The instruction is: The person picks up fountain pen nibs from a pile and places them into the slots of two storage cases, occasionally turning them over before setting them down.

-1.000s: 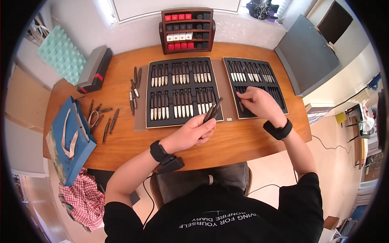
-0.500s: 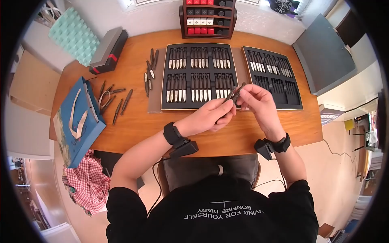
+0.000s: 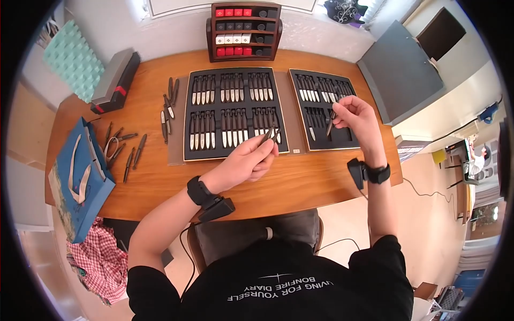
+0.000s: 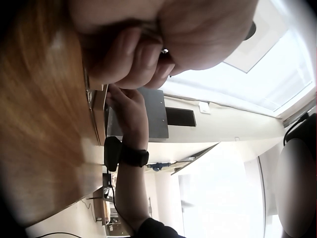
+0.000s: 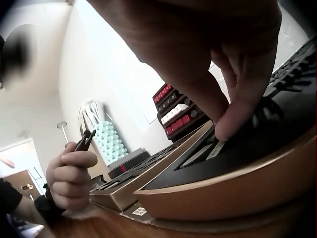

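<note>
A wooden desk point(image 3: 300, 184) stands against a pale wall, and two black trays of small folding tools lie side by side on it, with a dark wooden rack point(image 3: 243, 31) of red, white and black boxes behind them. The left hand point(image 3: 247, 158) hovers over the near edge of the larger tray point(image 3: 234, 113), its fingers curled round a small bundle of dark tools point(image 3: 269, 134) whose tips stick up past the thumb and forefinger. The right hand point(image 3: 357, 115) is raised above the smaller tray point(image 3: 323, 108), pinching a single dark tool point(image 3: 331, 119) that hangs down from its fingertips toward the slots in the tray's lower row. The two hands are well apart, each over its own tray. Further to the left, loose tools point(image 3: 170, 109) lie scattered beside the larger tray, then a blue paper bag point(image 3: 76, 179) at the desk's edge and a grey box point(image 3: 113, 80) near the wall.
</note>
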### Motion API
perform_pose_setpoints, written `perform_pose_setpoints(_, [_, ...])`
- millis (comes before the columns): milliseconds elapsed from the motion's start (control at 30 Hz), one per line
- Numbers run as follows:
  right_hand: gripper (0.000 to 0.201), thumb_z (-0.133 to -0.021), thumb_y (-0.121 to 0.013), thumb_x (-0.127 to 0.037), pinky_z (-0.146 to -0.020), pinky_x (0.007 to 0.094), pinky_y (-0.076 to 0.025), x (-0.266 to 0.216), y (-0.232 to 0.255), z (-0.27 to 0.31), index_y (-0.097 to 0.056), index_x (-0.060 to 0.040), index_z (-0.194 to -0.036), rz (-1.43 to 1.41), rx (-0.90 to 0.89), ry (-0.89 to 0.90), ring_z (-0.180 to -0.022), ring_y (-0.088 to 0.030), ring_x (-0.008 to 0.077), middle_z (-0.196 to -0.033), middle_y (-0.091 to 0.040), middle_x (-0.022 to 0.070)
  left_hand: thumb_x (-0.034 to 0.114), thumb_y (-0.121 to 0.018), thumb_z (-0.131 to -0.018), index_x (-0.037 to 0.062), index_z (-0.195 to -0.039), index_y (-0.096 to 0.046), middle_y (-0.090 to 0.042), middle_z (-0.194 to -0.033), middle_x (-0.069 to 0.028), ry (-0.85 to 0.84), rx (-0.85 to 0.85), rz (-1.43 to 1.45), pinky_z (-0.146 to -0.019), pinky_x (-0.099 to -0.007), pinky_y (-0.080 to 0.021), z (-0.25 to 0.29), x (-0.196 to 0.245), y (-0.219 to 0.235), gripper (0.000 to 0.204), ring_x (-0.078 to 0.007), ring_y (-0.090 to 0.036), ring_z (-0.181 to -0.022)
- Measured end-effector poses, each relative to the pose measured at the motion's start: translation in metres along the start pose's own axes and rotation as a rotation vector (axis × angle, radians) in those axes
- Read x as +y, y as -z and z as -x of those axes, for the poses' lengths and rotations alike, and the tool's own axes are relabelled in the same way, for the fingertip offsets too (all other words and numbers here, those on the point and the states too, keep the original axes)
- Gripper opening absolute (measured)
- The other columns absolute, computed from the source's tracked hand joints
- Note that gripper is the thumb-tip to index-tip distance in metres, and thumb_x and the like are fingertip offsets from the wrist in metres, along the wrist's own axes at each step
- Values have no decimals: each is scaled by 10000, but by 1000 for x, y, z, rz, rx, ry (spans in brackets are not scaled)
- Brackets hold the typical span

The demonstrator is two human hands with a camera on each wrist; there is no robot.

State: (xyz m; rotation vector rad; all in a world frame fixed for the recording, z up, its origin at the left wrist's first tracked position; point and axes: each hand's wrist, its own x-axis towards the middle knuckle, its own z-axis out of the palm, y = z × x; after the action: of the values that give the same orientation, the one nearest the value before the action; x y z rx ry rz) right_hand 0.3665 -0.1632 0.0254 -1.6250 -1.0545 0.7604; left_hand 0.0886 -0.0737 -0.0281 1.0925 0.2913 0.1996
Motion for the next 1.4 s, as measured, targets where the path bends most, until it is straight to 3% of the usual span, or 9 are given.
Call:
perform_pose_setpoints(267, [163,-866,-678,-88,-595,223,-552,24,-16,-29,-611,59,-882,233,-119,-160,-659,-658,120,-745,-647,80,281,-325,-1057,73,-994,-464,-336,-636,48,3,1,4,-433,-204,-231,0,-1,0,258,-42,-254,-487])
perform_pose_setpoints(467, [85,-818,-666,-36,-619,289,-536,27,-31,-15,-634,24,-869,428,-79,-37,-652,-675,188,-754,-672,110,274,-329,-1057,72,-1002,-469,-336,-635,49,0,-4,1,-433,-202,-229,1,-1,0,252,-40,-254,-487])
perform_pose_setpoints(567, [76,-805,-614,-74,-684,416,-511,30,-41,-2,-667,-20,-813,920,37,454,-743,-615,353,-795,-626,148,265,-332,-1055,69,-1004,-471,-343,-640,44,-1,-11,-11,-433,-203,-232,1,-2,1,246,-41,-263,-487])
perform_pose_setpoints(667, [90,-796,-598,-65,-718,426,-500,30,-40,5,-670,-16,-816,1048,-56,502,-799,-611,332,-783,-590,147,273,-361,-1047,59,-1003,-473,-348,-639,42,29,-20,64,-434,-205,-240,0,-1,2,246,-42,-279,-491])
perform_pose_setpoints(800, [211,-814,-608,-96,-728,392,-493,15,-19,-13,-694,-9,-987,924,-264,252,-817,-620,331,-885,-643,144,258,-367,-1044,55,-1024,-481,-369,-646,33,26,-62,126,-431,-202,-247,1,-3,3,234,-44,-296,-489])
perform_pose_setpoints(933, [201,-845,-611,-88,-686,330,-491,8,-26,5,-695,-8,-1009,720,-37,235,-747,-636,220,-850,-670,96,251,-366,-1045,53,-1034,-487,-397,-643,20,8,-79,49,-427,-203,-254,2,-2,3,232,-54,-318,-485])
perform_pose_setpoints(1033, [200,-929,-609,-127,-665,209,-476,9,-49,30,-674,-1,-1070,-34,-192,48,-738,-574,43,-863,-658,1,280,-366,-1047,60,-978,-488,-434,-615,17,16,-103,20,-423,-197,-263,0,-6,5,260,-49,-332,-480])
perform_pose_setpoints(1133, [199,-933,-619,-142,-682,210,-490,4,-78,50,-660,-4,-1070,-310,-300,-80,-730,-593,62,-853,-658,2,305,-353,-1049,67,-956,-490,-440,-597,17,15,-118,-21,-421,-198,-265,1,-4,3,290,-48,-331,-472])
perform_pose_setpoints(1400, [120,-946,-575,-134,-657,207,-491,7,-91,48,-616,-27,-983,-555,-254,-65,-709,-602,71,-893,-673,47,358,-328,-1050,72,-911,-487,-422,-577,21,39,-115,11,-414,-200,-257,0,-6,2,356,-50,-310,-452])
